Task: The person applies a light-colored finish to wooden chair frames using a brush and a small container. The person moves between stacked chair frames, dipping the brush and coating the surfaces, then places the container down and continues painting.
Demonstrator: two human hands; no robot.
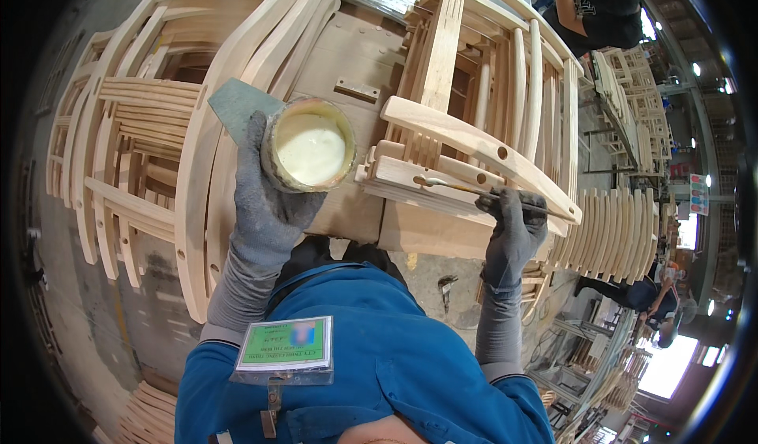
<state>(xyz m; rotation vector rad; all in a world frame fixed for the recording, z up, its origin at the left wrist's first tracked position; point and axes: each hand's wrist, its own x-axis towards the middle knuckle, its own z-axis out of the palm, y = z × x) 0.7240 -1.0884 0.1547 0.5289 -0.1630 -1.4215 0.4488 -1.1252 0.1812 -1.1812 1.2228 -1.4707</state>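
Observation:
My gloved left hand is wrapped round a stained round pot holding creamy white liquid. A flat grey-green piece sticks out beside the pot; I cannot tell whether the hand grips it too. In my gloved right hand is a thin brush, its handle lying between the fingers. The brush's tip is at a round hole near the left end of a pale wooden rail. Behind that lies a curved wooden piece with holes in it.
Wooden frames with slats are stacked at the left, and more frames stand at the far right of the work surface. A small wood block lies between them. Co-workers are off to the right.

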